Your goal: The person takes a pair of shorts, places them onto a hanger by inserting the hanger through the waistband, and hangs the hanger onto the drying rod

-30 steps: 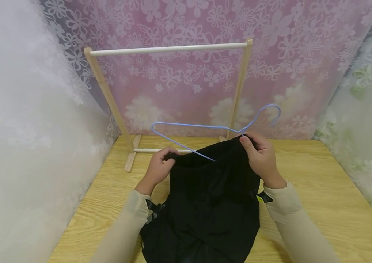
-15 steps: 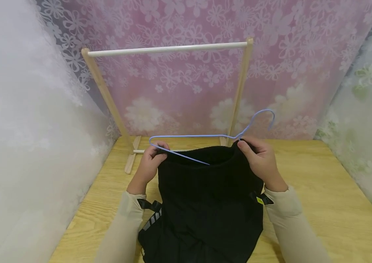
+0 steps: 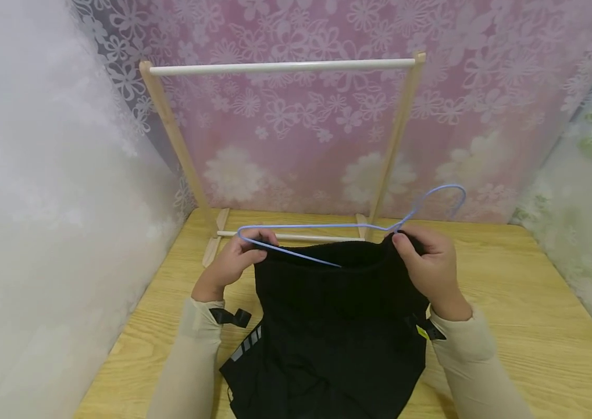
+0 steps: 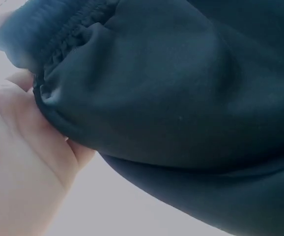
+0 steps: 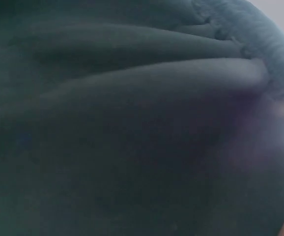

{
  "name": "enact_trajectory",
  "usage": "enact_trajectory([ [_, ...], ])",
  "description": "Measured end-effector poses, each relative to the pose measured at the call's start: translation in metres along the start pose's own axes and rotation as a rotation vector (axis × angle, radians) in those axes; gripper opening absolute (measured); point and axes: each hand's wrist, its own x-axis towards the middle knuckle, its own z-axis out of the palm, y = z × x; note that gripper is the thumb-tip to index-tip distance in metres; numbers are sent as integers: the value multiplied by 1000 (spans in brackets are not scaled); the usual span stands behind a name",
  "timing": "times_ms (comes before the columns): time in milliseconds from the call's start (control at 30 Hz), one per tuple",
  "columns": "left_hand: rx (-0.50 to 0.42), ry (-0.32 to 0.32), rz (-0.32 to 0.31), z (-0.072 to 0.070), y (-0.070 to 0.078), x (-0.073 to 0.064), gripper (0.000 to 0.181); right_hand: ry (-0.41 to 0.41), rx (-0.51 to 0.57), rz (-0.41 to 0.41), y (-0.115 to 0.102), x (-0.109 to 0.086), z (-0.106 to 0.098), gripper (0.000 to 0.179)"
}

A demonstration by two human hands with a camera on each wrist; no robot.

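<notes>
Black pants (image 3: 338, 314) with a gathered elastic waistband hang between my two hands, grey stripes down one side. A blue wire hanger (image 3: 306, 226) is partly inside the open waist; its lower bar disappears into the cloth, while the left end sticks out above. My left hand (image 3: 225, 265) pinches the left edge of the waistband, the hanger's left corner passing over its fingers. At the right edge, my right hand (image 3: 429, 267) grips the waistband together with the base of the hanger's hook. Dark cloth (image 5: 132, 132) fills most of the right wrist view.
Behind the hands stands a wooden rack with a white top rail (image 3: 280, 67) and a lower rail (image 3: 317, 238). It rests on a wood-grain table (image 3: 526, 291). Flowered pink cloth (image 3: 296, 151) covers the back, with pale walls at both sides.
My left hand has moved left and spread the waistband wider. The hanger's left end has come down close to the waist opening, over the left fingers. The head view has shifted slightly.
</notes>
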Motion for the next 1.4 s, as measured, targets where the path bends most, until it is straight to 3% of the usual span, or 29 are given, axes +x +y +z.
enact_trajectory([
  [167, 102, 79, -36, 1, 5, 1, 25, 38, -62, -75, 4, -1, 2, 10],
  [467, 85, 149, 30, 0, 9, 0, 21, 16, -173, -85, 7, -1, 4, 11],
  [767, 49, 97, 86, -2, 11, 4, 25, 10, -235, -108, 12, 0, 5, 10],
  [967, 22, 125, 88, -5, 12, 4, 35, -4, -224, -117, 16, 0, 6, 10],
  [1200, -94, 209, 42, -4, 15, 5, 34, -19, -257, -152, 19, 0, 9, 10],
  [1400, -93, 309, -17, -2, 19, 5, 36, -15, -314, -179, 20, -1, 10, 10],
])
